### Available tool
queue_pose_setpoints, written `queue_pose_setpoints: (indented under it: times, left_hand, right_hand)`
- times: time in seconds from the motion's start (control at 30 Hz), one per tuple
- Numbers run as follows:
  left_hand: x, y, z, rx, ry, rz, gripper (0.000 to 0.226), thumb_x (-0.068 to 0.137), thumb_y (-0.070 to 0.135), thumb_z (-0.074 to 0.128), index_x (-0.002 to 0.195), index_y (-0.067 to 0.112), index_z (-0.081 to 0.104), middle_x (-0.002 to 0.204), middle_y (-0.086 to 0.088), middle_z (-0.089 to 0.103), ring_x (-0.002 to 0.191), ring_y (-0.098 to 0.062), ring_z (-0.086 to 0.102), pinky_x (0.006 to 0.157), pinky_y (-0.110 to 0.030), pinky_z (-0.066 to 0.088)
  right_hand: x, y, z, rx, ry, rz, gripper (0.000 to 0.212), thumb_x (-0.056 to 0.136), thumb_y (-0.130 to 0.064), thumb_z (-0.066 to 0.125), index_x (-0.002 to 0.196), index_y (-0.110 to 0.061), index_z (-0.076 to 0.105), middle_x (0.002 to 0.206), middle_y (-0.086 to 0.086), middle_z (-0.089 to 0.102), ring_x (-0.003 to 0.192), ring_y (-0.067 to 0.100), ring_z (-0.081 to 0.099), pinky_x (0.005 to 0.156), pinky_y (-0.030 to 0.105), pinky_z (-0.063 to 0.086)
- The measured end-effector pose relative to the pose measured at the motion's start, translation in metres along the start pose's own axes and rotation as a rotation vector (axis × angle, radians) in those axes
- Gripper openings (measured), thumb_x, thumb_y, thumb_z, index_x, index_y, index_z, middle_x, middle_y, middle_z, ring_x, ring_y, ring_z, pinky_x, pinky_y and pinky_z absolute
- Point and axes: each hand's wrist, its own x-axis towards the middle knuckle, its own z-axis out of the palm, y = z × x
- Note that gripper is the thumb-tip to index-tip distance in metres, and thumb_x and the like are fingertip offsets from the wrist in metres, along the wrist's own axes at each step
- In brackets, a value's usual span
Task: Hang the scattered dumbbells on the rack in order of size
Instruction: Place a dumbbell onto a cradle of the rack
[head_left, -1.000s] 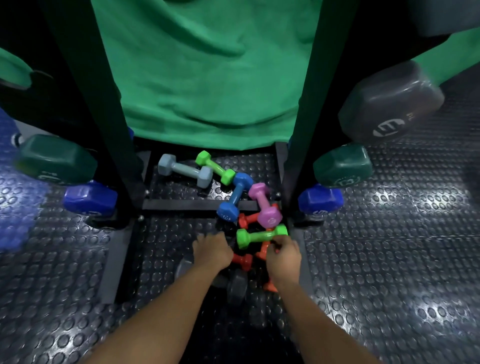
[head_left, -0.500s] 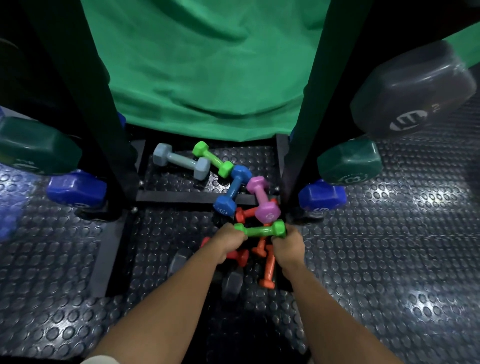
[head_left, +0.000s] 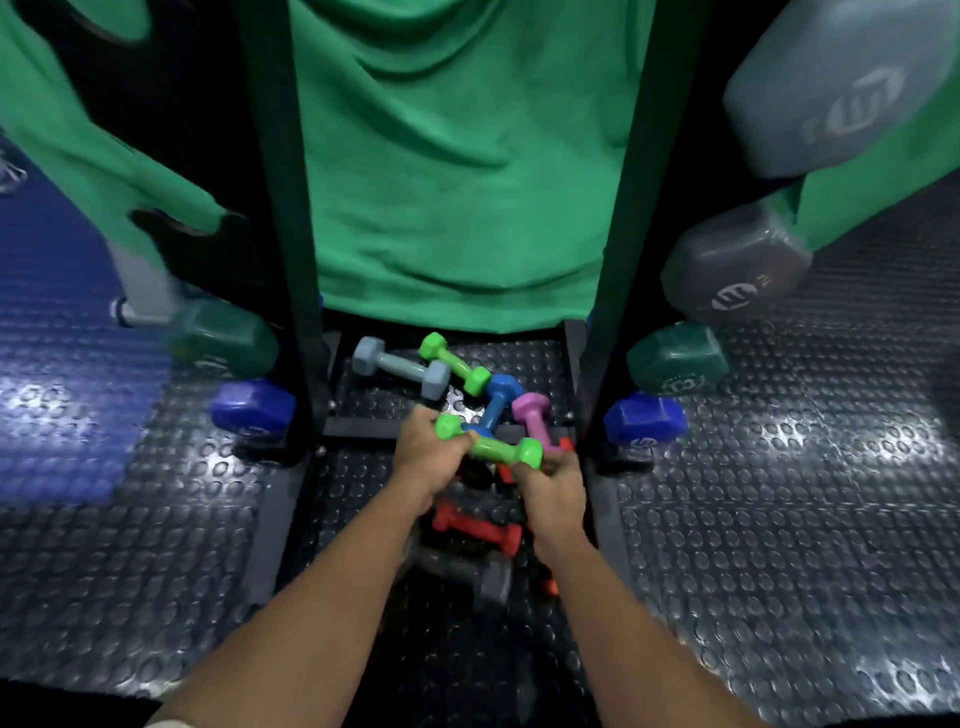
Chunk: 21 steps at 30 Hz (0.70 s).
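Two hands work low between the black uprights of the rack (head_left: 275, 223), and both have hold of one green dumbbell (head_left: 491, 447), lifted just clear of the heap on the studded floor (head_left: 779, 519). At about nine o'clock from it, a dark green head (head_left: 228, 338) and a blue one (head_left: 252, 408) already hang on the rack's left side, likely the heavier sizes placed first. The left hand (head_left: 428, 457) is curled shut around the dumbbell's near-left head and handle; the right hand (head_left: 550, 486) is closed under the far-right head, which looks like a steadying grip while it comes free of the tangle. At twelve o'clock lie a pale grey dumbbell (head_left: 400, 368) and a second green one (head_left: 456, 362), with a blue (head_left: 496, 402) and a pink (head_left: 532, 415) crossed just beside them. At six o'clock, a red pair (head_left: 478, 530) rests on a dark grey one (head_left: 462, 566). Off at three o'clock hang matching green (head_left: 675, 358) and blue (head_left: 644, 418) heads, larger grey ones (head_left: 737, 265) above.
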Motion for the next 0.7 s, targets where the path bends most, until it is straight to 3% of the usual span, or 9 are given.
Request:
queue_pose_setpoints:
  times: [0.17,0.23,0.3,0.37,0.5,0.63,0.7]
  left_hand:
    - [-0.018,0.038,-0.064,-0.045,0.173,0.106,0.055,0.074,0.05,0.085,0.107,0.018,0.054,0.102,-0.003,0.065,0.094,-0.024,0.063,0.085,-0.041,0.054]
    - [-0.029,0.058,-0.089,-0.096,0.213,0.157,0.054,0.071,0.056,0.083,0.104,0.024,0.054,0.097,-0.002,0.067,0.09,-0.025,0.066,0.083,-0.042,0.057]
    - [-0.036,0.078,-0.111,-0.176,0.239,0.19,0.05,0.067,0.064,0.077,0.094,0.03,0.053,0.092,0.002,0.067,0.087,-0.025,0.07,0.079,-0.047,0.062]
    - [-0.051,0.107,-0.13,-0.247,0.253,0.228,0.039,0.074,0.059,0.075,0.092,0.031,0.055,0.092,0.003,0.067,0.085,-0.024,0.071,0.078,-0.049,0.063]
    - [-0.104,0.178,-0.156,-0.385,0.236,0.319,0.02,0.096,0.036,0.072,0.091,0.023,0.058,0.098,-0.006,0.066,0.078,-0.018,0.071,0.072,-0.042,0.066]
    - [-0.144,0.238,-0.169,-0.464,0.22,0.417,0.026,0.097,0.042,0.069,0.098,0.016,0.064,0.093,-0.006,0.071,0.072,-0.019,0.074,0.07,-0.043,0.066]
    - [-0.163,0.269,-0.174,-0.523,0.204,0.494,0.027,0.098,0.039,0.068,0.099,0.012,0.066,0.09,-0.007,0.07,0.071,-0.017,0.072,0.069,-0.043,0.066]
  right_hand:
    - [-0.037,-0.079,0.011,0.219,-0.12,-0.097,0.026,0.083,-0.005,0.076,0.101,-0.021,0.065,0.102,0.004,0.073,0.095,0.021,0.069,0.084,0.037,0.054]
    - [-0.048,-0.113,0.007,0.32,-0.196,-0.134,0.028,0.081,0.003,0.07,0.099,-0.018,0.067,0.107,0.011,0.074,0.096,0.025,0.068,0.082,0.039,0.053]
    - [-0.061,-0.152,-0.007,0.456,-0.304,-0.131,0.029,0.084,0.011,0.064,0.099,-0.014,0.066,0.102,0.015,0.073,0.088,0.026,0.066,0.072,0.031,0.052]
    - [-0.078,-0.189,-0.028,0.563,-0.431,-0.122,0.028,0.091,0.013,0.057,0.101,-0.013,0.063,0.092,0.014,0.071,0.076,0.022,0.066,0.06,0.023,0.052]
    - [-0.114,-0.253,-0.075,0.758,-0.601,-0.191,0.03,0.095,0.012,0.054,0.117,-0.007,0.062,0.099,0.013,0.074,0.082,0.017,0.072,0.073,0.024,0.06]
    - [-0.157,-0.317,-0.127,0.693,-0.741,-0.357,0.044,0.087,0.0,0.065,0.131,0.0,0.063,0.116,0.012,0.073,0.095,0.016,0.07,0.081,0.022,0.059]
    - [-0.176,-0.345,-0.154,0.632,-0.782,-0.425,0.05,0.087,0.0,0.066,0.136,0.001,0.061,0.116,0.017,0.069,0.096,0.019,0.069,0.082,0.024,0.06]
